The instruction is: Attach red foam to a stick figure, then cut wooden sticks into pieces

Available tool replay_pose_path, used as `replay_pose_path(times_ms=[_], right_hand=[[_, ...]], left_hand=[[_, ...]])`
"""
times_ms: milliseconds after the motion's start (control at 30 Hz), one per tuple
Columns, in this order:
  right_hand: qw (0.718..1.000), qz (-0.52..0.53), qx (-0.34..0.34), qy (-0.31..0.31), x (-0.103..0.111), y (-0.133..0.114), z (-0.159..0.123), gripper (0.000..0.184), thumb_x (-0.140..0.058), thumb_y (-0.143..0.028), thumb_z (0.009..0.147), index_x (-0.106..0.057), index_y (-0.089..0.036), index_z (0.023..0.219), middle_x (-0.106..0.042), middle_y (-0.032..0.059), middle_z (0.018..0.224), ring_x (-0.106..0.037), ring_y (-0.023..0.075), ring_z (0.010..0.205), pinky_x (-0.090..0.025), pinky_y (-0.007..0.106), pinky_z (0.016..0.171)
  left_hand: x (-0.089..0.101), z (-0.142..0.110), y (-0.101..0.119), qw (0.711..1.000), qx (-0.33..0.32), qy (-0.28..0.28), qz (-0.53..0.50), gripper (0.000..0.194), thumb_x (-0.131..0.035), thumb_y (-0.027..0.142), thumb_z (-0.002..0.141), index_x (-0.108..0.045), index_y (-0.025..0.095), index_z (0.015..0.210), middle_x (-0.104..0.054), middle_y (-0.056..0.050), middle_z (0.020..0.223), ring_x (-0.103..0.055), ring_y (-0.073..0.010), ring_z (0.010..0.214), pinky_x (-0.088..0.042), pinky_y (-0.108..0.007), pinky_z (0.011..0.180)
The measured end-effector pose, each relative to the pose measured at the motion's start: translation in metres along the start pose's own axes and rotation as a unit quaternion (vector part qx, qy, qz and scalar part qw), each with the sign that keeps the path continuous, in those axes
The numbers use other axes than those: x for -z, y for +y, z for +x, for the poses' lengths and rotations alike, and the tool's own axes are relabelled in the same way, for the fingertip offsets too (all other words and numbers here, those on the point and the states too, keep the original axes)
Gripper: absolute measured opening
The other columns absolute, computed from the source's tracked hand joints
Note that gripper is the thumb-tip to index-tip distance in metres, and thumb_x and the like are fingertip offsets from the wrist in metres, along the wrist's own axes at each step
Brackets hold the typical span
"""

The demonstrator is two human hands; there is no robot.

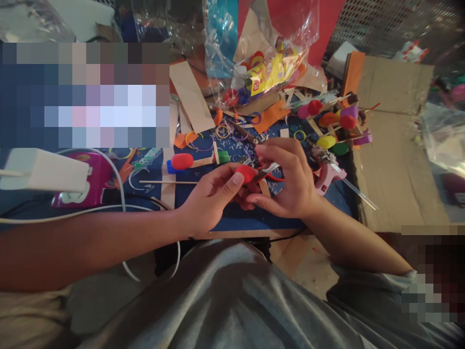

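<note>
My left hand is closed, its thumb and fingers pinching a small red rounded piece. Against the right end of that piece rests the dark tip of a small dark and silver tool. My right hand curls around this tool, with thumb and index finger bent apart; its exact grip is partly hidden. Just behind the right fingertips lie the dark blades of scissors. Red curved parts show beneath the right hand. Left of my hands lies another red oval piece beside a wooden stick.
A pink glue gun lies right of my right hand. Several coloured pieces on sticks stand behind it. A clear bag is at the back. A white charger sits in a magenta socket block, its cable looping near my left arm.
</note>
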State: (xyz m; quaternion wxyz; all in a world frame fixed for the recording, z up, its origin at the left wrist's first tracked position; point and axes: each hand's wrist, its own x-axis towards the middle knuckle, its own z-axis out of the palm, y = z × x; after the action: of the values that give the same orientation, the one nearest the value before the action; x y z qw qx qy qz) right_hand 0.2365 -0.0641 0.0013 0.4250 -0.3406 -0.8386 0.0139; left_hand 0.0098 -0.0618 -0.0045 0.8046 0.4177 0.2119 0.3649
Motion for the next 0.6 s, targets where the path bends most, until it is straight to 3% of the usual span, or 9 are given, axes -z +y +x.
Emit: replay_pose_path(times_ms=[133,233,367,600], right_hand=[[1.0,-0.002,-0.008,-0.013,-0.0009,0.0012,-0.0013,0.063,-0.072,-0.074,0.107,-0.067,-0.03,0.151,-0.069,0.0128,0.134,-0.076,0.0339,0.117,-0.069,0.058,0.099],[1.0,0.012,-0.001,0.005,-0.0009,0.0022,-0.0018,0.063,-0.077,-0.071,0.105,-0.066,-0.028,0.15,-0.071,0.013,0.131,-0.077,0.0338,0.117,-0.068,0.056,0.098],[1.0,0.021,-0.003,-0.001,-0.0003,0.0025,-0.0022,0.05,-0.078,-0.068,0.105,-0.071,-0.03,0.138,-0.071,0.0121,0.131,-0.077,0.0321,0.113,-0.068,0.053,0.095],[1.0,0.019,-0.005,-0.001,0.0011,0.001,-0.0015,0.055,-0.077,-0.07,0.104,-0.07,-0.031,0.142,-0.074,0.0123,0.129,-0.078,0.034,0.114,-0.069,0.055,0.095]], left_hand=[[0.0006,-0.0002,-0.0012,1.0,0.002,0.0,0.002,0.047,-0.078,0.065,0.109,-0.072,0.018,0.11,-0.083,-0.005,0.099,-0.077,-0.0129,0.08,-0.069,-0.027,0.08],[0.0006,-0.0004,-0.0007,1.0,0.006,0.002,0.008,0.05,-0.078,0.068,0.109,-0.071,0.018,0.108,-0.082,-0.005,0.096,-0.076,-0.0141,0.079,-0.068,-0.029,0.08],[-0.0002,-0.0002,0.0012,1.0,0.012,0.006,0.011,0.053,-0.079,0.07,0.107,-0.07,0.018,0.102,-0.079,-0.004,0.091,-0.075,-0.0158,0.079,-0.067,-0.03,0.079],[0.0001,-0.0001,-0.0012,1.0,0.007,0.005,0.005,0.053,-0.078,0.07,0.107,-0.072,0.018,0.1,-0.074,-0.001,0.084,-0.073,-0.0137,0.075,-0.065,-0.028,0.077]])
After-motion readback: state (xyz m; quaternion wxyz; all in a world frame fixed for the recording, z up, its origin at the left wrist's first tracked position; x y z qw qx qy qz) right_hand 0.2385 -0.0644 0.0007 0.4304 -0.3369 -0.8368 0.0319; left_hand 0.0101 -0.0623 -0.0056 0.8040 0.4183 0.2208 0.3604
